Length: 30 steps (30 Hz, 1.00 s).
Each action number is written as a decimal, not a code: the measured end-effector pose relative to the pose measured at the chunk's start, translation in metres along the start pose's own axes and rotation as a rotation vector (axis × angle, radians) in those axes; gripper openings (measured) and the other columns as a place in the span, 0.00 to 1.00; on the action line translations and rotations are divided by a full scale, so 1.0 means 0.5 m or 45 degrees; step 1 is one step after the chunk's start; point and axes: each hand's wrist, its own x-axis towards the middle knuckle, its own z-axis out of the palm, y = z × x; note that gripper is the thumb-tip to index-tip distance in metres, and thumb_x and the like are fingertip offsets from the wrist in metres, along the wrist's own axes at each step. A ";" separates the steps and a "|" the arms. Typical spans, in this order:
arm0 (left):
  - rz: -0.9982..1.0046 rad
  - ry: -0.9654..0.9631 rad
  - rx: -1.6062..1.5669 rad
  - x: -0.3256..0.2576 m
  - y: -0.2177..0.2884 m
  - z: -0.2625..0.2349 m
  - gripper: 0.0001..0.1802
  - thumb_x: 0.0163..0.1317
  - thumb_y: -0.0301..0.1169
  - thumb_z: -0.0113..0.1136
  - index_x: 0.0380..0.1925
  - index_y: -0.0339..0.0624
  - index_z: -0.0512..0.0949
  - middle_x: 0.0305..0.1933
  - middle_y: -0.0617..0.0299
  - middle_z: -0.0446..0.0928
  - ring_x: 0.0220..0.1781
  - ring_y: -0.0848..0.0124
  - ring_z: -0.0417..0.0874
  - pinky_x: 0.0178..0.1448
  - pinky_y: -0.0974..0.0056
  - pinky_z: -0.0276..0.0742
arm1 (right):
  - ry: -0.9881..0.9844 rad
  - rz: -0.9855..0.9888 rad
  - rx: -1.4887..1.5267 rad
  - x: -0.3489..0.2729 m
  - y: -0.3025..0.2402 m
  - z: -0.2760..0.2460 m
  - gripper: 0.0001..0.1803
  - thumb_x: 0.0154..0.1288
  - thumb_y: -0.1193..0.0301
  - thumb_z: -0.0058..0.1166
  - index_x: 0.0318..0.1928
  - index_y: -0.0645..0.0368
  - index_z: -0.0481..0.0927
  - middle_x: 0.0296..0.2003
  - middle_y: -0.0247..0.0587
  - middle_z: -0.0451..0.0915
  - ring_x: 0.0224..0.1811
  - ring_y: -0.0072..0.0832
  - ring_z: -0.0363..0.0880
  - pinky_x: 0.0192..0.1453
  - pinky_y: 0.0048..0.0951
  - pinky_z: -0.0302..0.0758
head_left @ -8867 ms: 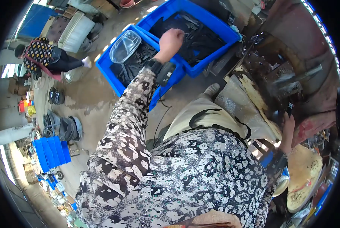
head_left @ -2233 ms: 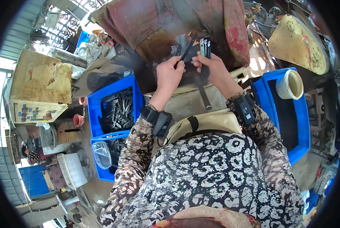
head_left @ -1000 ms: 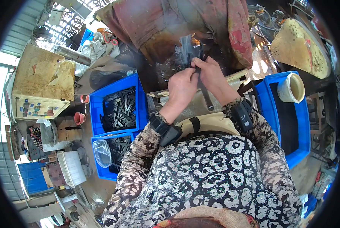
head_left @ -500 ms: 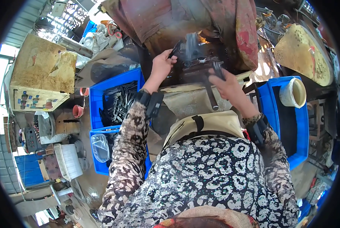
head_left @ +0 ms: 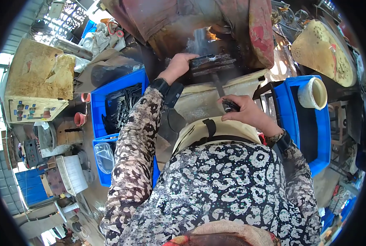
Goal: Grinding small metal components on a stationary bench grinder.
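My left hand (head_left: 181,66) is closed on one end of a thin dark strip (head_left: 202,58) at a dark metal holder (head_left: 214,68) under the draped cloth. A metal bar (head_left: 218,85) runs from this holder toward me. Nearer my body, my right hand (head_left: 250,112) curls around a small bundle of dark strips (head_left: 231,105). The bundle is beside the near end of the bar, which the hand hides; whether my fingers touch the bar I cannot tell. Beyond the holder, greyish water or spray (head_left: 199,39) shows next to an orange glow (head_left: 211,34).
On the left, a blue crate (head_left: 93,110) holds several dark strips, with a smaller blue bin (head_left: 99,164) below it. At right stands another blue crate (head_left: 283,110) with a white bucket (head_left: 312,93) at its rim. A stained cloth (head_left: 183,16) hangs over the work spot.
My left hand has moved the strip right onto the holder. My right hand has come down toward my body with its bundle, beside the bar's near end.
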 end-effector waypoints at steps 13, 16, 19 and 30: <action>0.012 -0.159 0.424 -0.005 0.032 -0.028 0.26 0.54 0.19 0.52 0.52 0.56 0.81 0.47 0.51 0.81 0.47 0.52 0.82 0.52 0.56 0.77 | 0.157 -0.365 -0.399 -0.001 0.021 0.014 0.22 0.52 0.73 0.67 0.49 0.54 0.79 0.37 0.46 0.82 0.37 0.42 0.82 0.43 0.33 0.78; -0.021 -0.150 0.475 -0.009 0.057 -0.045 0.24 0.55 0.19 0.53 0.51 0.55 0.81 0.46 0.52 0.81 0.46 0.52 0.82 0.51 0.56 0.78 | 0.087 -0.339 -0.419 0.000 0.014 0.003 0.22 0.51 0.74 0.66 0.49 0.54 0.78 0.38 0.45 0.82 0.38 0.43 0.82 0.44 0.33 0.78; -0.014 -0.086 0.553 -0.039 0.074 -0.067 0.22 0.56 0.20 0.53 0.50 0.51 0.81 0.44 0.51 0.82 0.45 0.51 0.82 0.50 0.55 0.78 | 0.094 -0.364 -0.421 0.015 -0.004 -0.012 0.21 0.51 0.74 0.66 0.49 0.55 0.79 0.39 0.45 0.82 0.39 0.42 0.82 0.44 0.33 0.78; -0.177 0.586 0.375 -0.119 0.082 -0.023 0.11 0.58 0.27 0.56 0.40 0.43 0.82 0.40 0.50 0.81 0.44 0.51 0.81 0.47 0.53 0.78 | 0.735 -0.570 -0.471 0.329 -0.121 -0.144 0.19 0.58 0.62 0.65 0.44 0.61 0.81 0.33 0.42 0.83 0.34 0.27 0.80 0.42 0.29 0.75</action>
